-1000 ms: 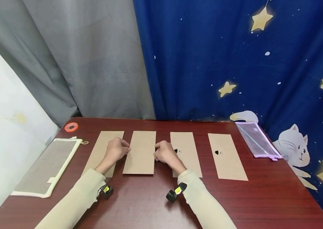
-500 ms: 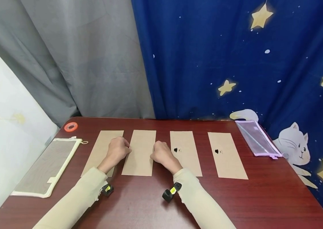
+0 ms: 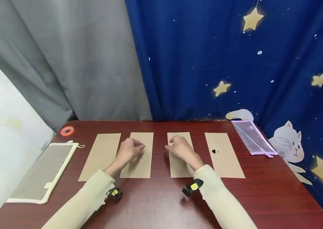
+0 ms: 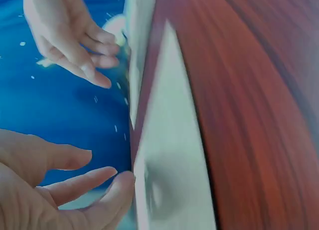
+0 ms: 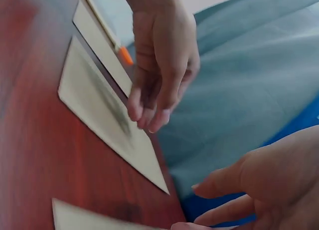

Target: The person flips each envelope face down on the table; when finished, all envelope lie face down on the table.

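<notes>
- Head view is showing the second sheet (image 3: 145, 163) from the left, one of four tan ones, lying flat on a dark red tabletop (image 3: 155, 203).
- Left hand (image 3: 130, 150) is hanging over that second sheet and casting a shadow on it; its fingers are bending loosely, with the thumb standing apart from them.
- Right hand (image 3: 181, 148) is hovering off to the right of the second sheet, over the third sheet (image 3: 179, 169); thumb and fingers are looking relaxed and apart here too.
- First sheet (image 3: 100, 156) is lying just left of the second sheet.
- Fourth sheet (image 3: 226, 159) is sitting well right of the second sheet, showing a small black print (image 3: 214, 151).
- Cream-trimmed mesh pouch (image 3: 42, 173) is lying well left of the second sheet, and an orange ring (image 3: 62, 131) is resting left of that sheet too, near the tabletop's back corner.
- Purple-trimmed pouch (image 3: 253, 138) is lying far right of the second sheet.
- Gray curtain (image 3: 101, 60) is hanging behind the second sheet, with a starry blue curtain (image 3: 195, 60) hanging farther right.
</notes>
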A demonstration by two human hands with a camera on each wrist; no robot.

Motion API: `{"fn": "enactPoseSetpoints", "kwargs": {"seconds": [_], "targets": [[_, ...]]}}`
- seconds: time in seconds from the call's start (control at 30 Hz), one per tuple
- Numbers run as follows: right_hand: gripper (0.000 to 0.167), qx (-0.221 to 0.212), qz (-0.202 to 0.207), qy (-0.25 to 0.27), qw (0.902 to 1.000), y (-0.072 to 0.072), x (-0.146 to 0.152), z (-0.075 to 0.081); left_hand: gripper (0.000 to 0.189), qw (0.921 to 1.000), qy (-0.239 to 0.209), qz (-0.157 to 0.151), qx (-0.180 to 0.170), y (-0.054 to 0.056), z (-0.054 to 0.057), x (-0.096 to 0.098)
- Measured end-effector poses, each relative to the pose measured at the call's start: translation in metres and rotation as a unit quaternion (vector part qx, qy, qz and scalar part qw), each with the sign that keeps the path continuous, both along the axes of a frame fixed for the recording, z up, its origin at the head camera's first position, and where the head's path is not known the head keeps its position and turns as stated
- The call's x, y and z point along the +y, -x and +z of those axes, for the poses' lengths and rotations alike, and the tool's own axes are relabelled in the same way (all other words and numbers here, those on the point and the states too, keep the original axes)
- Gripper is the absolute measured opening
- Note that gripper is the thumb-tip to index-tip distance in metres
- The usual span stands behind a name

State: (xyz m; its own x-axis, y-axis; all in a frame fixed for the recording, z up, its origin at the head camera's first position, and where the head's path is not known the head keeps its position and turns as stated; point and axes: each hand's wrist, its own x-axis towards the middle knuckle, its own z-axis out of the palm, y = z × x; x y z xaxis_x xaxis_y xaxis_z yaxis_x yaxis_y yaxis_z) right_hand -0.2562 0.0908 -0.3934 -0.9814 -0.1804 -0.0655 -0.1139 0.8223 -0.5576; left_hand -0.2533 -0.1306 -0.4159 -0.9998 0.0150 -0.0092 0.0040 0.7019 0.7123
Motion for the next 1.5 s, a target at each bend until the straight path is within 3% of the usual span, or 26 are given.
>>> {"fn": "enactPoseSetpoints", "kwargs": {"seconds": [0.03,0.1,0.2,0.37,0.47,0.53,0.63,0.8,1.0,1.13,1.23,1.4,1.5], "targets": [[0.042,-0.004,-0.003,-0.003,1.0,0.001,0.008,0.001,0.021,0.9989,-0.041,-0.001,-0.025,0.0,0.0,0.007],[0.042,-0.01,-0.009,-0.011,0.9998,0.003,0.023,0.003,0.024,0.9887,-0.129,-0.003,-0.075,0.002,0.0,0.022],[0.042,-0.013,-0.022,-0.015,0.9996,0.006,0.045,0.003,0.029,0.9566,-0.256,-0.014,-0.139,0.005,-0.001,0.043],[0.038,-0.01,-0.036,-0.009,0.9993,0.007,0.081,-0.007,0.037,0.9147,-0.356,-0.014,-0.191,0.008,-0.002,0.069],[0.038,-0.052,-0.061,0.073,0.9941,0.005,0.099,-0.017,0.04,0.8986,-0.385,-0.005,-0.211,0.009,0.0,0.077],[0.041,-0.091,-0.077,0.146,0.982,0.005,0.109,-0.02,0.042,0.8946,-0.389,-0.005,-0.22,0.008,0.001,0.079],[0.049,-0.158,-0.077,0.246,0.9531,0.006,0.118,-0.02,0.043,0.8906,-0.391,-0.005,-0.232,0.008,0.003,0.08],[0.058,-0.233,-0.064,0.295,0.9245,0.008,0.123,-0.015,0.046,0.8774,-0.41,-0.001,-0.249,0.007,0.004,0.082],[0.061,-0.271,-0.074,0.306,0.9097,0.009,0.121,-0.016,0.053,0.856,-0.44,0.02,-0.27,0.011,0.004,0.081],[0.051,-0.279,-0.077,0.314,0.9043,0.009,0.123,-0.019,0.054,0.8479,-0.446,0.013,-0.286,0.013,0.005,0.082],[0.044,-0.274,-0.069,0.314,0.9063,0.008,0.124,-0.018,0.053,0.8442,-0.451,0.009,-0.29,0.013,0.005,0.082],[0.043,-0.262,-0.054,0.329,0.9055,0.008,0.124,-0.017,0.048,0.8498,-0.448,0.01,-0.277,0.015,0.009,0.082],[0.042,-0.25,-0.05,0.345,0.9032,0.008,0.122,-0.017,0.043,0.8648,-0.429,0.004,-0.261,0.016,0.012,0.082]]}}
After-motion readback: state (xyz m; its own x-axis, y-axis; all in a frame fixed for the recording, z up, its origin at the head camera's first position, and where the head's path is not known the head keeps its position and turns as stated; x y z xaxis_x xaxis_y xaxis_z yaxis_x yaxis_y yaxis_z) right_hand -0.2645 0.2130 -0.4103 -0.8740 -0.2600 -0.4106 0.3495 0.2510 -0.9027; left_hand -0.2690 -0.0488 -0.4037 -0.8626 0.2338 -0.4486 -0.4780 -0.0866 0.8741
